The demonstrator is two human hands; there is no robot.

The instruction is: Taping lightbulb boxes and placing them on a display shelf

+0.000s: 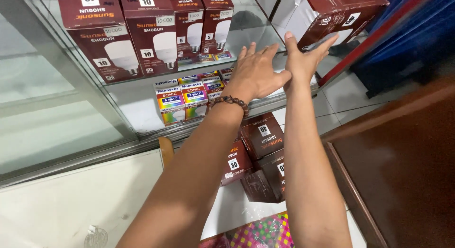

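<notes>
Above the glass display shelf (pixel 142 105), both hands are stretched forward, released and grasping nothing. Up and right of the right hand (pixel 303 58) a large maroon-and-white cardboard bulb box (pixel 332 13) is tilted; the left hand (pixel 256 72) is farther.

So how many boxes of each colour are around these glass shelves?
Dark red cardboard bulb boxes on the upper glass shelf: 5
Dark red cardboard boxes lying below the shelves: 3 in view
Small white rainbow-striped boxes on the lower shelf: 2 in front; those behind are too hidden to count
Total: 10 countable
</notes>
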